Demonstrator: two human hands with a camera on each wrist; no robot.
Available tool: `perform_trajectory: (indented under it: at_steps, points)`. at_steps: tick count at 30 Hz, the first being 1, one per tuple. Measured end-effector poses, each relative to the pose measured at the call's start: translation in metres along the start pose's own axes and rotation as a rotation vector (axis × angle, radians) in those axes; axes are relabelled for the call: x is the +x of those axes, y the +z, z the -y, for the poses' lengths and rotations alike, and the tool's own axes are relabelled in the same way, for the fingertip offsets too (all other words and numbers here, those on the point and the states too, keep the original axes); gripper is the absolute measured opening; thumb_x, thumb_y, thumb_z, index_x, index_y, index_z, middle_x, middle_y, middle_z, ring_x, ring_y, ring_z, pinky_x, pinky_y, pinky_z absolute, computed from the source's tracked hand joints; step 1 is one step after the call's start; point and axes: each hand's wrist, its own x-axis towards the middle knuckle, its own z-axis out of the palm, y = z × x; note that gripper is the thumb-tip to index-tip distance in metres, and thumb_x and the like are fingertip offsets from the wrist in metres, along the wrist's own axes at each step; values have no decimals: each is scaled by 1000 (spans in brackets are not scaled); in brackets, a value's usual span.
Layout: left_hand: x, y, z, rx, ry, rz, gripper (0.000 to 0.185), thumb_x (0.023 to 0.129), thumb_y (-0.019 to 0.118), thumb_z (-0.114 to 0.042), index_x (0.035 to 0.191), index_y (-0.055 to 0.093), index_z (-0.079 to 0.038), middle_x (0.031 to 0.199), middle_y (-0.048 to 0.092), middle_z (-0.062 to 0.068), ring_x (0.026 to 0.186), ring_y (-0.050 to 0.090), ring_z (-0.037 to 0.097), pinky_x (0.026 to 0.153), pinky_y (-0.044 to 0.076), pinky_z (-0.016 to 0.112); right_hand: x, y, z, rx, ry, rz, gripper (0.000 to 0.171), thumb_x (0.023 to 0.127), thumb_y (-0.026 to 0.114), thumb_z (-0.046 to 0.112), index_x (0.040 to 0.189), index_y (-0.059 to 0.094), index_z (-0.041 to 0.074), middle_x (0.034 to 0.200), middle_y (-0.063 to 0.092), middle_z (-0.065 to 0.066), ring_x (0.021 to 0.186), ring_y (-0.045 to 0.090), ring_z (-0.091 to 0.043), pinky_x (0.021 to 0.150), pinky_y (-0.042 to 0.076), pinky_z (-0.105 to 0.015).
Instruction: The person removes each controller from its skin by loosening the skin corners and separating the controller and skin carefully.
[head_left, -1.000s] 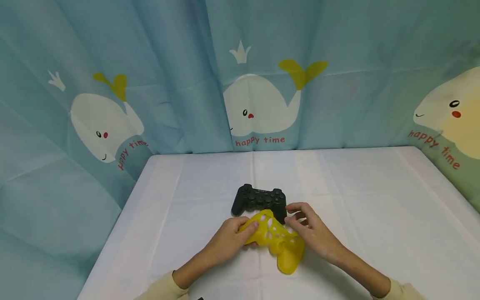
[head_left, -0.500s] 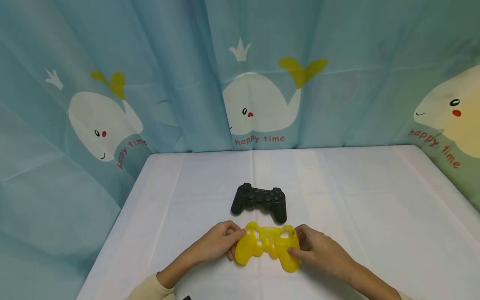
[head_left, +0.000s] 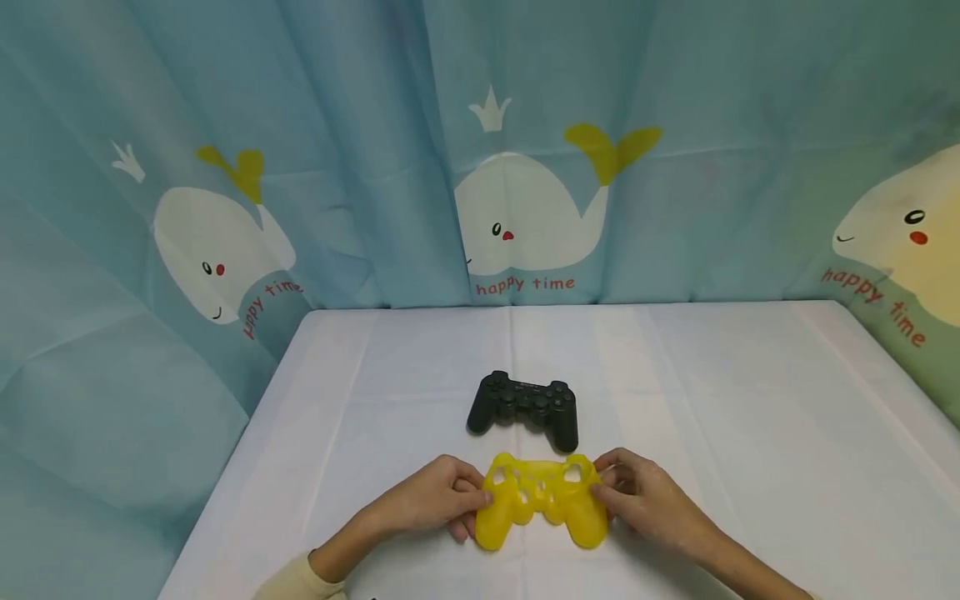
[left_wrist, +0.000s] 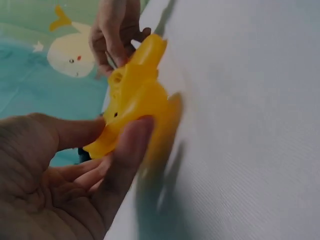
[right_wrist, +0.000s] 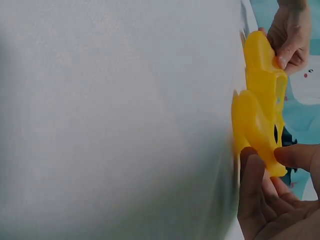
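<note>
Black controller (left_wrist: 82, 154) mostly hidden behind left hand (left_wrist: 60, 185) in left wrist view.

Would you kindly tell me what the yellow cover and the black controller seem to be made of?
Yellow cover: probably soft silicone or rubber, slightly translucent with a smooth sheen; it looks thin and hollow in the wrist views. Black controller: apparently hard plastic, dark with a faint satin gloss and a rigid moulded shape.

Bright yellow silicone cover (head_left: 542, 498), near edge of the scene, dotted with cutout holes. Just beyond it a plain black controller (head_left: 524, 404). White tablecloth (head_left: 750, 433) underneath. Far side is a teal curtain (head_left: 360, 125) printed with white whales, yellow tails, red "happy time" lettering.
</note>
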Motion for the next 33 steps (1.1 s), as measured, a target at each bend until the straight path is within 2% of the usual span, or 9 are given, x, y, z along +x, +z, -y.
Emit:
perform_trajectory:
  at_steps: [8, 13, 19, 25, 29, 33]
  points:
    - [10, 9, -20, 26, 70, -37, 15, 99, 67, -9, 105, 71, 4, 74, 71, 7, 58, 65, 17, 56, 56, 28, -7, -26, 4, -19, -28, -20, 39, 95, 73, 19, 121, 58, -6, 90, 66, -6, 74, 62, -24, 51, 52, -34]
    - [21, 13, -40, 13, 94, -48, 16, 98, 68, -8, 107, 72, 5, 81, 74, 6, 61, 68, 20, 58, 58, 30, -7, -44, 9, -72, -55, -86, 37, 97, 71, 18, 123, 59, -5, 93, 66, -6, 81, 64, -23, 56, 54, -34]
    - [49, 26, -61, -24, 113, -62, 17, 98, 69, -9, 107, 71, 5, 78, 74, 7, 61, 70, 20, 62, 59, 34, -7, -74, 2, -125, -61, -143, 38, 102, 65, 20, 128, 57, -6, 99, 66, -7, 85, 63, -18, 61, 54, -35]
    - [80, 48, -68, -82, 104, -47, 19, 97, 70, -10, 106, 70, 7, 74, 72, 10, 61, 71, 23, 65, 59, 38, -9, -103, -16, -120, -3, -205, 43, 105, 60, 25, 131, 55, -8, 105, 69, -8, 84, 61, -12, 66, 55, -33]
    - [98, 58, -71, -56, 105, -45, 18, 98, 69, -9, 105, 71, 8, 70, 71, 10, 61, 71, 25, 64, 59, 38, -5, -118, -24, -104, 37, -217, 49, 105, 59, 31, 134, 54, -8, 110, 69, -11, 85, 61, -12, 68, 56, -33]
    - [113, 63, -79, -19, 78, -83, 17, 98, 70, -8, 101, 71, 8, 65, 70, 9, 62, 72, 29, 61, 59, 34, 2, -132, -31, -128, 35, -222, 52, 105, 58, 34, 134, 54, -9, 114, 67, -14, 85, 60, -13, 69, 56, -32]
